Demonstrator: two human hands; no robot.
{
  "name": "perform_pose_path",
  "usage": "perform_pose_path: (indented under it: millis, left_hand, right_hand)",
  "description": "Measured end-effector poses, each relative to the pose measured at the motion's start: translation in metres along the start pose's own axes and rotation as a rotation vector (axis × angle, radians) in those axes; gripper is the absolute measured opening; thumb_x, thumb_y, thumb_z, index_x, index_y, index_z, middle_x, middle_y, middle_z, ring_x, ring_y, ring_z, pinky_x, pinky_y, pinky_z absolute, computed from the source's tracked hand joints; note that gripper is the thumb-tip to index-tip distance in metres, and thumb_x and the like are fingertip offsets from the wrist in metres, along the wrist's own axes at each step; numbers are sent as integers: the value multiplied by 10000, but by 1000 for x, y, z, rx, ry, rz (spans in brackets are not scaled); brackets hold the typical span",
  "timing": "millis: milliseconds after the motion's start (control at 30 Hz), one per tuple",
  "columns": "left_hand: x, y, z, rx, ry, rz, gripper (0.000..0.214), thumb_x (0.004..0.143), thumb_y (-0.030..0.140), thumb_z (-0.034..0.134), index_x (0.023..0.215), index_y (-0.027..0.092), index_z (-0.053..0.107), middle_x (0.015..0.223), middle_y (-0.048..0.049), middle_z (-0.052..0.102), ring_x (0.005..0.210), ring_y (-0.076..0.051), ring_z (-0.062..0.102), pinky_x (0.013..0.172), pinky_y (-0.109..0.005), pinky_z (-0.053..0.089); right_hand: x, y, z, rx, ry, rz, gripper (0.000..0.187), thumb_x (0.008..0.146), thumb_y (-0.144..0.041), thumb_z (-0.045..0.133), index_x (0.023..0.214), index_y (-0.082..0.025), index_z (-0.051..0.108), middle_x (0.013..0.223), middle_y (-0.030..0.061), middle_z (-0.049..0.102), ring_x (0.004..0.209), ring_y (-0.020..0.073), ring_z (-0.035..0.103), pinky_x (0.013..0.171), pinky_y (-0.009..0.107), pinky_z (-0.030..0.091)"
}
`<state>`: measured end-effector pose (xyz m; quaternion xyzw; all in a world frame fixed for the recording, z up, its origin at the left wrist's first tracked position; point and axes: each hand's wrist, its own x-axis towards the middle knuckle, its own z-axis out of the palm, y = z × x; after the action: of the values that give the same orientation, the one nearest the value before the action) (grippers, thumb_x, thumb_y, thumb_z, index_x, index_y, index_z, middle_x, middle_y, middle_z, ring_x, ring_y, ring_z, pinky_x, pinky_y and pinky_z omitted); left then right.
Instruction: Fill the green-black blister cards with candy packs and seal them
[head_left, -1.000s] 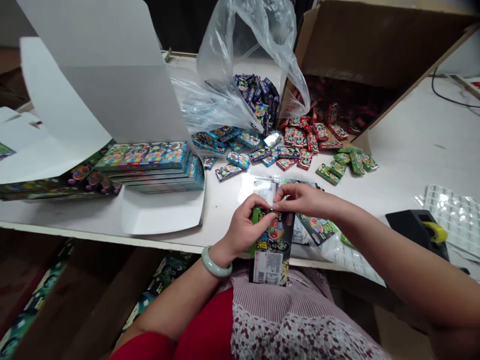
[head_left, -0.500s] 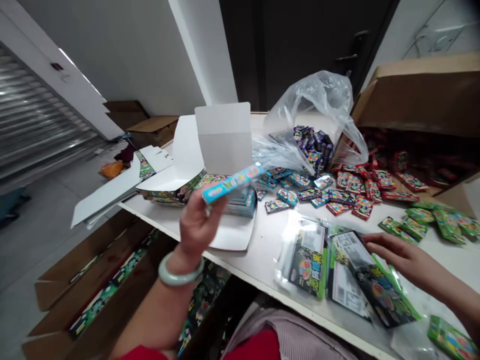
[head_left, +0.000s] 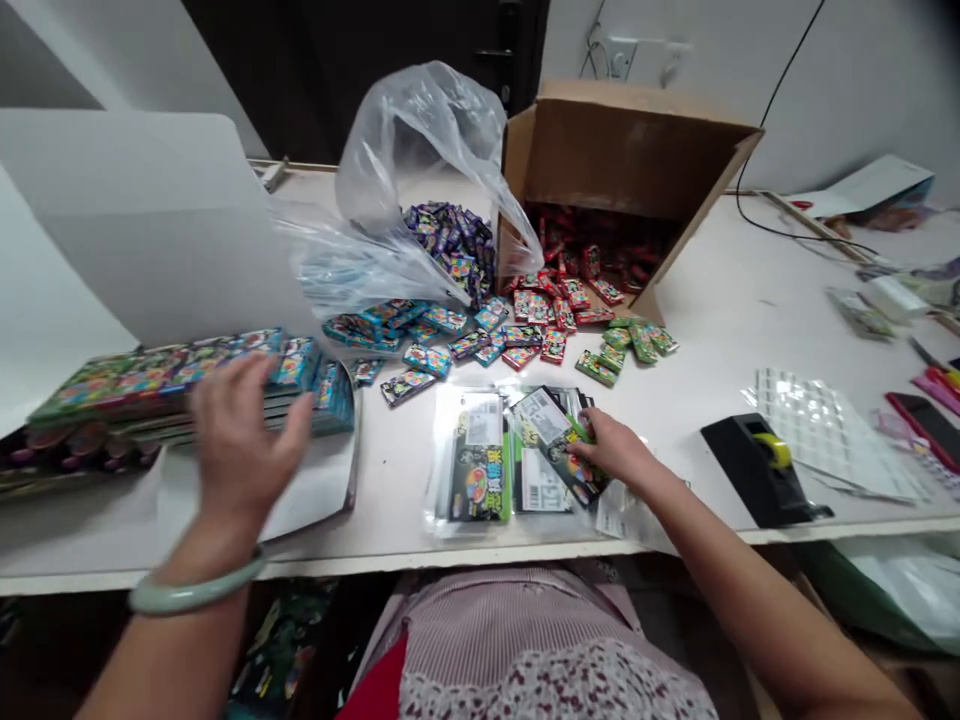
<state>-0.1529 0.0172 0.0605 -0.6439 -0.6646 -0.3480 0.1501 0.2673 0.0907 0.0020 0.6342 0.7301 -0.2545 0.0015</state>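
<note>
My left hand [head_left: 241, 440], with a pale green bangle at its wrist, is over the front of a white display box [head_left: 150, 230]. Its fingers are apart, slightly blurred, and nothing shows in them. Rows of small colourful candy packs [head_left: 172, 375] fill the box, with blue packs [head_left: 330, 395] at its right end. My right hand [head_left: 611, 445] grips the edge of a black-and-green printed packet [head_left: 561, 450], its fingertips partly hidden. That packet lies tilted over others on the table. Left of it, a similar packet [head_left: 480, 480] lies in a clear sleeve.
Loose blue packs [head_left: 427, 358], red packs [head_left: 553, 345] and green packs [head_left: 598, 366] lie behind. A clear plastic bag [head_left: 420, 110] holds purple packs [head_left: 450, 230]. Beside it stands a carton [head_left: 600, 150] of red packs. A tape dispenser [head_left: 757, 470] and sticker sheets [head_left: 832, 430] are at right.
The view has swung right. My left hand has let go of the light-blue candy pack it held up and is now over the display box. My right hand stays at the black-and-green packet.
</note>
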Motion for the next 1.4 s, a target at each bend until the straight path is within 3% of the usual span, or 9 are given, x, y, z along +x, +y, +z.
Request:
perform_pose_path:
  millis: [200,300,433,600,667,800,1000,1133,1400]
  left_hand:
    - [-42,124,82,-827,-740,-360,348,794,383,616,1070,172,603,956,-84,671,868,-219,636,791,-386,517]
    - [-47,155,107,-1040,-670,-645,471,734,366,678,1136,155,553,1063,-116,646,957,-214,622,818,-358,500]
    - [-38,169,104,-1341,-584,-813,355,811,409,586,1065,166,535,962,-71,671,836,-169,643,733,-295,506]
    - [-24,159,71,-1062,-648,-506,186,842,332,556,952,190,606,835,-12,671,792,-158,621,742,-279,487]
    - [-21,154,60,-952,-694,-349,170,864,309,529,964,208,621,856,-18,680,811,-172,630,756,-294,489]
    - [-18,146,49,-703,-666,-95,199,901,266,472,1040,225,608,904,-41,694,809,-190,655,731,-302,491]
    - [-12,134,40,-496,-562,226,260,927,228,435,1157,189,550,1005,-103,693,871,-218,671,754,-340,525]
    - [-11,135,37,-357,-412,298,385,891,280,534,1254,157,504,1210,-175,616,1128,-294,579,956,-484,467]
    - [-19,130,52,-421,-458,164,298,921,216,453,1179,157,590,1025,-134,706,932,-245,673,819,-397,540]
  right_hand:
    - [1,-3,0,320,41,9,188,769,-374,599,785,-199,529,654,-16,538,619,152,506,591,264,362]
    - [-8,-11,3,583,33,-31,257,816,-459,505,747,-213,479,613,-46,504,558,129,483,562,255,389]
    - [-25,-29,10,848,-72,-128,291,828,-504,496,759,-221,478,583,-44,525,538,147,537,572,287,451]
    - [-38,-53,-24,490,395,-353,214,900,-371,480,950,-209,609,920,83,664,844,211,607,798,365,461]
    - [-32,-62,-40,408,452,-480,206,880,-339,535,1023,-213,613,1040,105,658,984,233,584,899,389,430]
    - [-9,-78,-48,438,267,-528,213,779,-329,665,932,-185,631,914,71,654,880,210,580,821,361,453]
    - [6,-86,-45,791,-410,-455,199,740,-360,670,761,-163,658,661,-37,613,625,111,533,654,269,448]
    - [5,-85,-52,941,-440,-438,228,739,-360,680,890,-189,697,890,-3,699,809,134,608,821,317,466]
    - [12,-94,-43,868,-336,-501,188,826,-331,587,901,-180,670,902,26,688,889,168,620,894,373,462]
